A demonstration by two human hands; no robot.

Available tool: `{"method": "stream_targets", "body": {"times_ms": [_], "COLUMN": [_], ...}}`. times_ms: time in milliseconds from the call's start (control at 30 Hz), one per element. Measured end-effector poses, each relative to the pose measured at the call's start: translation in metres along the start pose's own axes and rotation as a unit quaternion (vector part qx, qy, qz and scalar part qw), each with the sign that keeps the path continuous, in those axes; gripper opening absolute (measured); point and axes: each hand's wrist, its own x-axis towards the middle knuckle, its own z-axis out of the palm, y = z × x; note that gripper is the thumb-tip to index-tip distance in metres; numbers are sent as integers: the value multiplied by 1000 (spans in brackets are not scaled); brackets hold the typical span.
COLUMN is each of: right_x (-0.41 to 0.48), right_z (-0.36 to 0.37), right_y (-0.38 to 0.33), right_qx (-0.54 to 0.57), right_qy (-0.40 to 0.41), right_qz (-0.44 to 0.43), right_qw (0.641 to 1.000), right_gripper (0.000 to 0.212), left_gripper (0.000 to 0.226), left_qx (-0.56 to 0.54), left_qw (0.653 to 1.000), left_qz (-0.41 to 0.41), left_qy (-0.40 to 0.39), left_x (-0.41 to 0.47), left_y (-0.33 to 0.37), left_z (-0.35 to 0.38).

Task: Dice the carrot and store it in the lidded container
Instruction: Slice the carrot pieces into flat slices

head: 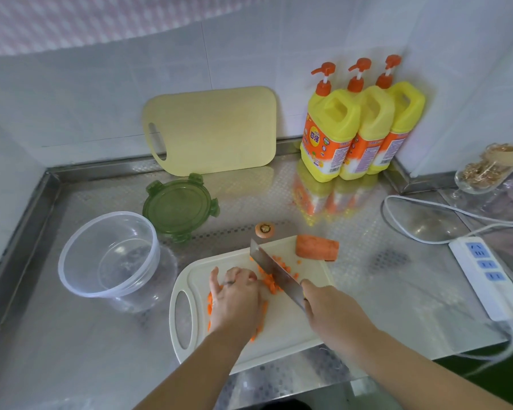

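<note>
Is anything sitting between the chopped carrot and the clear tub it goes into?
Nothing visible does. The clear tub stands open just left of the white cutting board holding the diced carrot; its green lid lies apart behind it.

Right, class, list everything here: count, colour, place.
cutting board: 1, white, front centre
second board: 1, yellow, against wall
knife: 1, steel, over dice
diced carrot: many, orange, on board
carrot chunk: 1, orange, board's corner
carrot top: 1, orange, behind board
container: 1, clear, left of board
lid: 1, green, behind container
bottles: 3, yellow, back corner
power strip: 1, white, right
glass jar: 1, clear, far right
left hand: curled on diced carrot
right hand: grips knife
</note>
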Motion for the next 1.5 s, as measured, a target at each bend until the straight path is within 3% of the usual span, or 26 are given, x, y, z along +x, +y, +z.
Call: {"method": "stream_targets", "body": {"times_ms": [300,500,867,1200,1500], "right_x": [5,9,8,8,5], "right_z": [8,11,5,10,9], "right_y": [-2,1,4,5,2], "right_qx": [-59,-61,-40,-59,-75], "right_qy": [2,-1,-4,-2,1], "right_qz": [-23,-23,-20,-37,-41], "right_qw": [998,998,999,998,996], "right_gripper": [18,19,4,17,28], "left_gripper": [23,38,27,19,34], "left_qx": [40,59,28,86,110], "left_qw": [994,993,990,988,988], "left_qz": [100,93,122,112,105], "left_qy": [24,34,70,57,26], "left_x": [-5,-3,2,3,1], "left_y": [-6,-6,-11,-12,-8], "left_z": [12,16,25,30,20]}}
